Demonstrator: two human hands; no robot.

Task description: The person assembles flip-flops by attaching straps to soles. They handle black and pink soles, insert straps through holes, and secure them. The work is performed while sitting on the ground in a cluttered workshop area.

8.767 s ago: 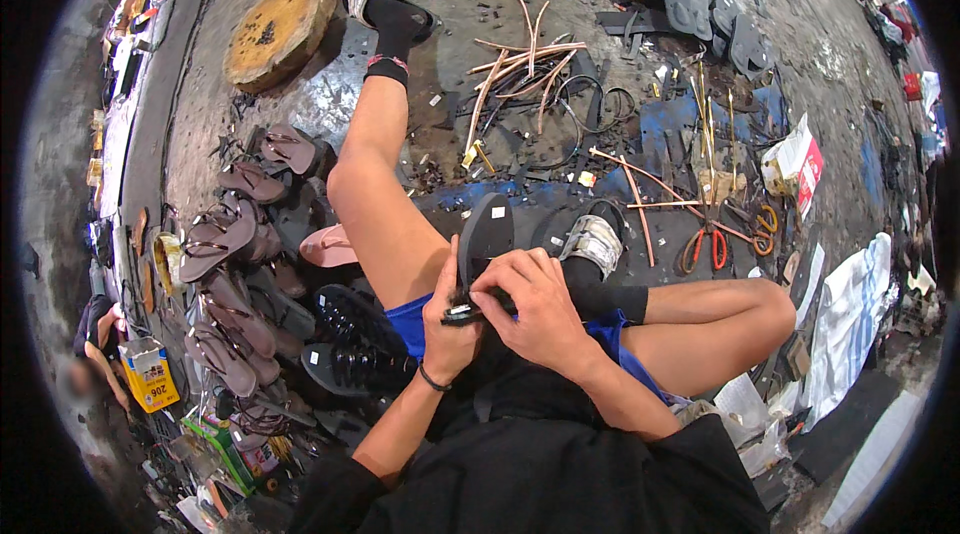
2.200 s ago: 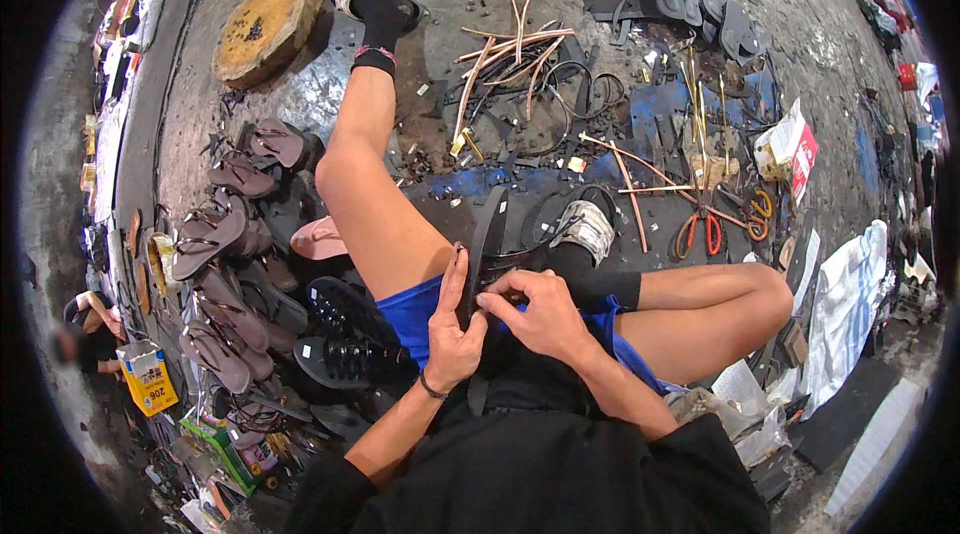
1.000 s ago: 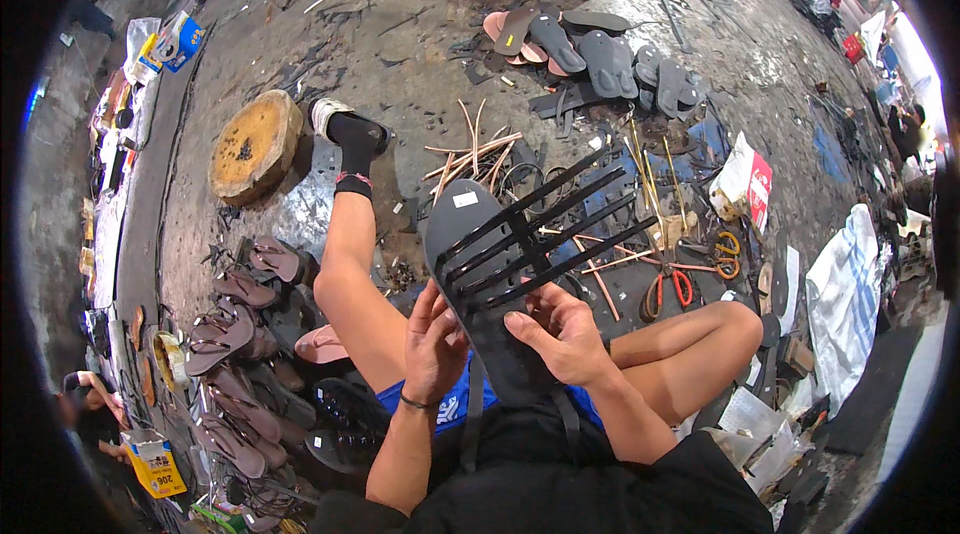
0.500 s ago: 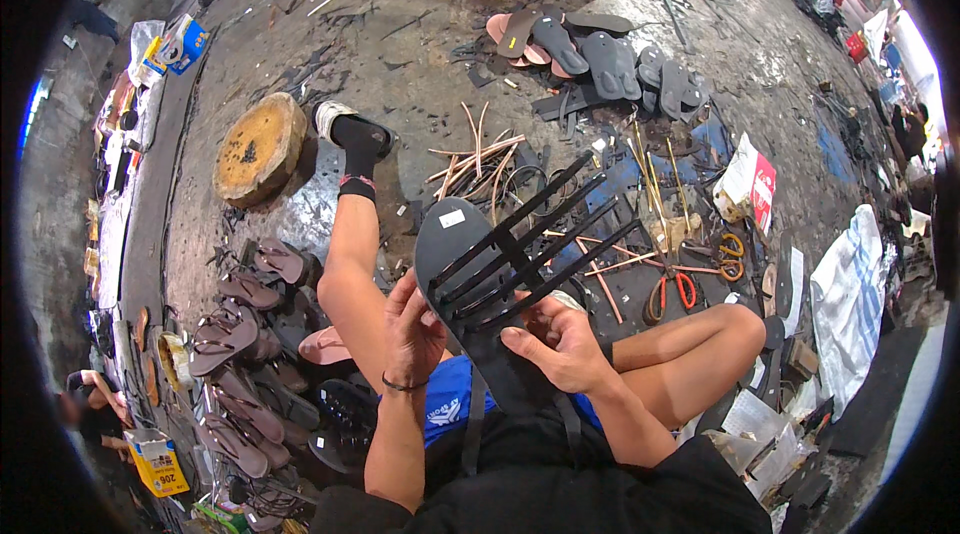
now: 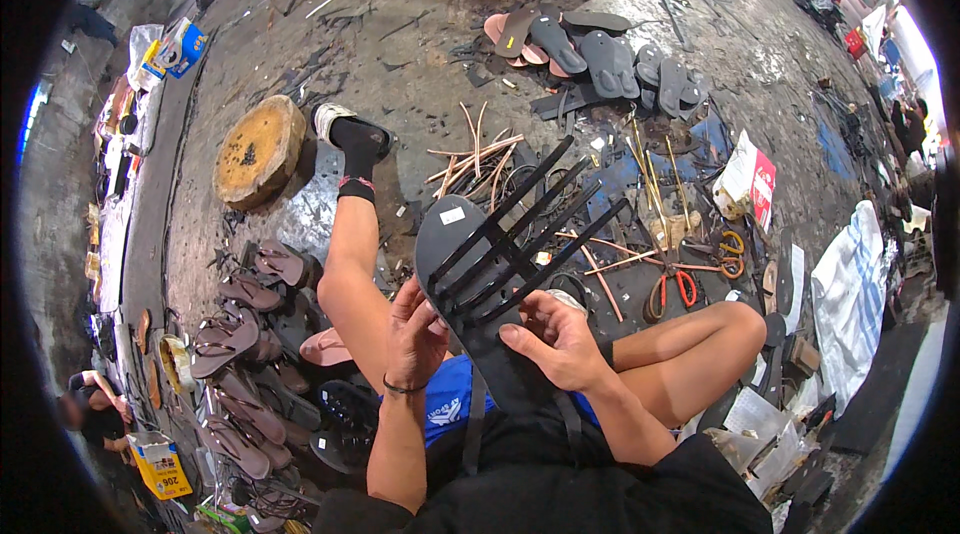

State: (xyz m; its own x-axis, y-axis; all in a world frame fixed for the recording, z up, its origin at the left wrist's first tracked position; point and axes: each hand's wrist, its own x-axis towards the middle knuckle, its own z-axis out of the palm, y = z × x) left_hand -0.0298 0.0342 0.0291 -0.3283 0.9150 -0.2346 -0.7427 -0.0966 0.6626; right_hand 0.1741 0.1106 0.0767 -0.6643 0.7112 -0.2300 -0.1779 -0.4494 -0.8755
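A dark sandal sole (image 5: 450,239) with a small white sticker tilts up over my lap. Several glossy black straps (image 5: 520,256) stick out from its right side, crossed by another black strip. My left hand (image 5: 414,339) grips the sole's left edge, thumb and fingers closed on it. On the other side, my right hand (image 5: 556,342) pinches the sandal near the base of the straps; what lies right under its fingertips is partly hidden. The sole's lower end runs down between my wrists toward my black shirt.
Finished-looking brown sandals (image 5: 232,334) lie in rows at the left, below a round wooden block (image 5: 258,152). Thin tan strips (image 5: 478,159) lie ahead. Red-handled scissors (image 5: 670,294) and orange-handled scissors (image 5: 732,256) rest at the right. Loose soles (image 5: 608,64) are piled farther off.
The straps' free ends have swung a little left and upward and spread apart. Both hands keep nearly the same place on the sandal.
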